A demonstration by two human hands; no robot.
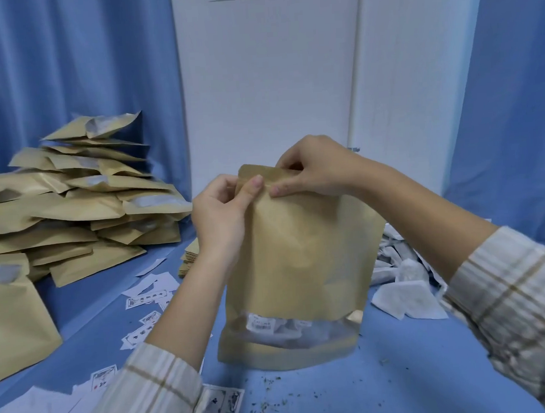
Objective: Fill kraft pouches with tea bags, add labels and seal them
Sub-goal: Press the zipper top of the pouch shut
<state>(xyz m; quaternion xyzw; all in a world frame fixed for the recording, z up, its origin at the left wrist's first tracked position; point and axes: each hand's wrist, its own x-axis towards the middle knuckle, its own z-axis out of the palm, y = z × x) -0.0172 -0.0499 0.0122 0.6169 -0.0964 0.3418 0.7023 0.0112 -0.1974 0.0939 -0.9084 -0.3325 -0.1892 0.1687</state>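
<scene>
Matt kraft-paper pouch (pixel 299 252) — glossy clear plastic window; blue cloth table cover (pixel 418 373).

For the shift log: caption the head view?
Both hands pinch the upright kraft pouch's top edge.

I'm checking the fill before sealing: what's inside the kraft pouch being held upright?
Through the clear window of the kraft pouch, white tea bags and a small barcoded label show at the bottom. Above the window, opaque paper hides the contents, so fill height is unknown.
</scene>
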